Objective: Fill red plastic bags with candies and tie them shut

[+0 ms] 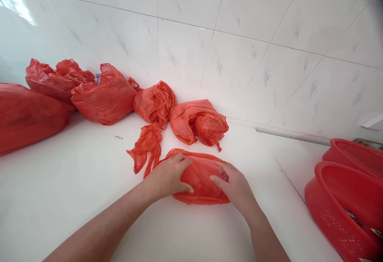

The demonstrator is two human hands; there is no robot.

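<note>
In front of me a red plastic bag (pixel 202 176) lies on its side on the white table, rounded and see-through in places. My left hand (pixel 172 176) grips its left part, thumb low and fingers over the top. At the right end my right hand (pixel 233 184) holds the bag with curled fingers, thumb toward the middle. What is inside the bag cannot be made out. A crumpled red bag piece (pixel 146 144) lies just beyond my left hand. Behind the held bag sits another bunched red bag (pixel 199 120).
Along the tiled wall (pixel 185 50) stand more filled red bags (pixel 104 96), with a large one (pixel 30 114) at the far left. Two red perforated baskets (pixel 326 202) stand at the right. A small scrap (pixel 119 137) lies on the white tabletop (pixel 89 174).
</note>
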